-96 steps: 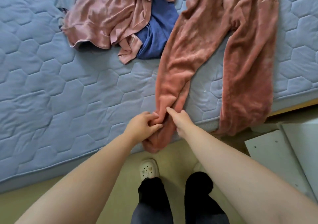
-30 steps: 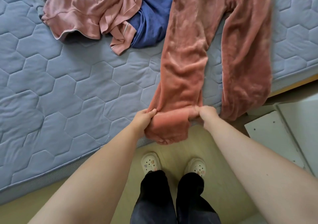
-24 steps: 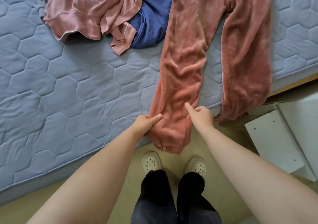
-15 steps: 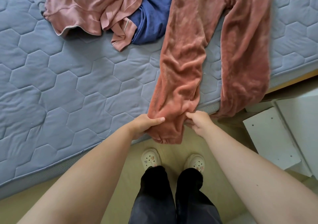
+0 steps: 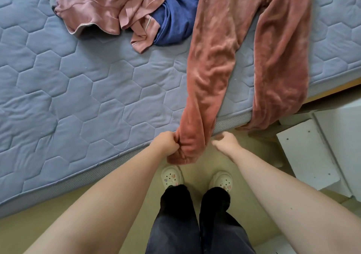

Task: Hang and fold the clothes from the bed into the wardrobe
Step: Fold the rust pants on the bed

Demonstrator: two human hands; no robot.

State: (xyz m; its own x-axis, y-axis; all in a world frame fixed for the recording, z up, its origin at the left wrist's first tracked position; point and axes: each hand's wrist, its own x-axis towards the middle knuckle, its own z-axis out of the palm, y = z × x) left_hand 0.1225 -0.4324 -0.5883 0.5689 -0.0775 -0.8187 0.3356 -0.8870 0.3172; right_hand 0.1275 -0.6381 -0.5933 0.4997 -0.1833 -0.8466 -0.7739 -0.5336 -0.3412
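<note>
1. Directly below, at 6 o'clock, two legs in dark trousers (image 5: 175,224) are standing on a yellowish floor (image 5: 58,224), with pale clogs (image 5: 172,176) pointing toward the bed.
2. Just beyond the clogs, the left hand (image 5: 166,144) is gripping the cuff end of one leg of the rust-pink velvet trousers (image 5: 213,58). Its fingers are curling tight into the bunched cloth, which is hanging over the mattress edge.
3. Just beside that leg, toward 1 o'clock, the right hand (image 5: 224,142) is hovering open, fingers loosely bent and holding nothing.
4. At 3 o'clock, white boards (image 5: 304,156) are lying on the floor beside the bed.
5. From the hands, the velvet trousers are stretching toward 12 o'clock across the blue-grey quilted mattress (image 5: 78,97), the other leg draping over the edge at 2 o'clock.
6. Farthest, at 11 o'clock, a crumpled pink top (image 5: 105,5) is lying partly over a blue garment (image 5: 175,23) just beside the velvet trousers.
</note>
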